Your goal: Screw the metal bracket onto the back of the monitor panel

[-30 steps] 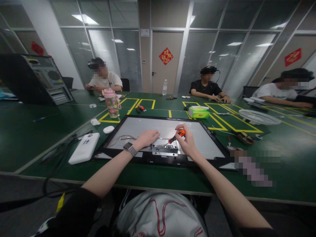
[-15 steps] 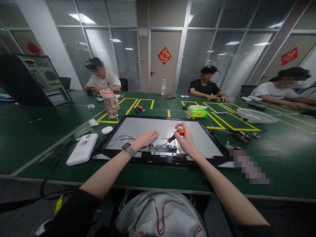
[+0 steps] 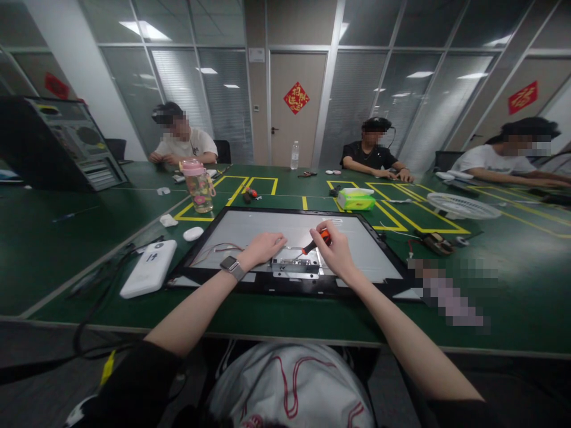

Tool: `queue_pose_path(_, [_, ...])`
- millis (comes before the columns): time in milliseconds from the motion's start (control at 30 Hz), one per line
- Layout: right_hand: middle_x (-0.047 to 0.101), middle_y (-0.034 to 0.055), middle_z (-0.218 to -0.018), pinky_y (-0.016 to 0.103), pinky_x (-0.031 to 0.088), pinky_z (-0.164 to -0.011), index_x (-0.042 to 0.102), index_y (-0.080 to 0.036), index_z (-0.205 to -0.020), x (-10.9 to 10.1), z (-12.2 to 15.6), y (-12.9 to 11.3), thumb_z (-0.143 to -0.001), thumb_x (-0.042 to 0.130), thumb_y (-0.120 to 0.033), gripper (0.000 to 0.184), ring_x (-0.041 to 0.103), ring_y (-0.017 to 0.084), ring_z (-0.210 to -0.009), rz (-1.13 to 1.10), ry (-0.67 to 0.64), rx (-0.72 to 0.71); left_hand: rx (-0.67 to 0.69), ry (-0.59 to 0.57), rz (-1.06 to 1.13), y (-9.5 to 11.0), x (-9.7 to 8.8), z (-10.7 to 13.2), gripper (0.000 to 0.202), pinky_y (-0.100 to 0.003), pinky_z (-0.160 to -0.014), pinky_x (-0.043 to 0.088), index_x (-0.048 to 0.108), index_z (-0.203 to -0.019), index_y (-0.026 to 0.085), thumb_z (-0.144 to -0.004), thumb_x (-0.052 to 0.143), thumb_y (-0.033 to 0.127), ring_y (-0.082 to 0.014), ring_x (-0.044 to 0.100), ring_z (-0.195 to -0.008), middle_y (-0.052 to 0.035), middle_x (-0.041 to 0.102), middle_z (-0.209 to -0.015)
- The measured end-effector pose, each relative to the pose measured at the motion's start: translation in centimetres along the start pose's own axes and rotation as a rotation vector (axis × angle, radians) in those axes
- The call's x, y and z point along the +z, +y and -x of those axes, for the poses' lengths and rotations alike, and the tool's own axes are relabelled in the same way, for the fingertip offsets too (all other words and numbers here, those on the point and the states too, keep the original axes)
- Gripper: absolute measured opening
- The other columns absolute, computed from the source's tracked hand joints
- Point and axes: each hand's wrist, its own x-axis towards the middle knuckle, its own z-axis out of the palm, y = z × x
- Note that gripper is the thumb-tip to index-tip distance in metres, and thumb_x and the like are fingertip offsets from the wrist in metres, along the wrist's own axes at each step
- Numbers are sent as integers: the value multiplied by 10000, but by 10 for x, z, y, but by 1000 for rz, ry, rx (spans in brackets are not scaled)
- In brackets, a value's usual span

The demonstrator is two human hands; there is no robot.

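Note:
A flat display panel (image 3: 227, 238) with a black frame and pale grey back lies before me. Near its front edge sits a small metal bracket (image 3: 295, 268). My right hand (image 3: 333, 249) is closed round the orange and black handle of a screwdriver (image 3: 308, 248), whose shaft slants down left to the bracket; the exact contact of its tip is too small to make out. On the bracket's left, my left hand (image 3: 264, 246) rests low over the panel, fingers stretched to the right. Thin wires (image 3: 218, 248) run across the panel beside my left wrist, which wears a watch.
Left of the panel are a white power bank (image 3: 149, 268), a white oval case (image 3: 193, 233) and a pink-lidded bottle (image 3: 198, 187). Behind it lies a green tissue pack (image 3: 355, 200); a white fan grille (image 3: 464, 205) is at right. Several people sit across the green table (image 3: 250, 324).
The screwdriver and my right fingers have shifted very slightly, the handle turning a little in the grip. My left hand stays in place. The whole view has moved a touch.

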Motion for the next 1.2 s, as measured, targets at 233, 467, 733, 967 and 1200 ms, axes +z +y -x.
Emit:
queue_pose_path(233, [529, -17, -695, 246, 371, -591, 474, -201, -946, -1, 1, 2, -827, 455, -231, 125, 499, 137, -599, -121, -25, -65, 0, -1, -10, 0, 0, 1, 484, -295, -725, 440, 637, -1027, 207, -952, 252, 490, -229, 639, -860, -84, 702, -971])
queue_pose_path(467, [483, -33, -614, 246, 344, -556, 473, -205, -827, -2, -1, -2, -887, 451, -331, 141, 450, 122, -532, -106, -39, -16, 2, -4, -18, 0, -1, 1, 491, -297, -707, 435, 637, -1033, 201, -952, 242, 483, -230, 636, -839, -90, 701, -955])
queue_pose_path(733, [531, -5, -724, 272, 399, -643, 483, -202, -967, 0, 1, 4, -878, 395, -291, 154, 512, 149, -653, -212, -49, -55, -1, -12, -17, 1, -3, 1, 489, -291, -703, 437, 636, -1023, 197, -954, 241, 477, -225, 633, -829, -87, 699, -947])
queue_pose_path(967, [464, -49, -587, 240, 335, -546, 472, -203, -900, -3, -1, -4, -874, 451, -320, 122, 422, 118, -514, -139, -57, -3, -11, -12, -16, 3, -4, 2, 480, -291, -722, 445, 638, -1030, 197, -954, 252, 471, -225, 637, -850, -88, 701, -966])
queue_pose_path(1200, [524, 0, -736, 285, 403, -642, 455, -200, -944, -1, 0, 5, -799, 412, -241, 157, 498, 153, -648, -257, -67, -85, -4, -9, -16, 2, -3, 2, 461, -296, -723, 445, 637, -1028, 198, -952, 266, 460, -232, 637, -859, -91, 699, -970])
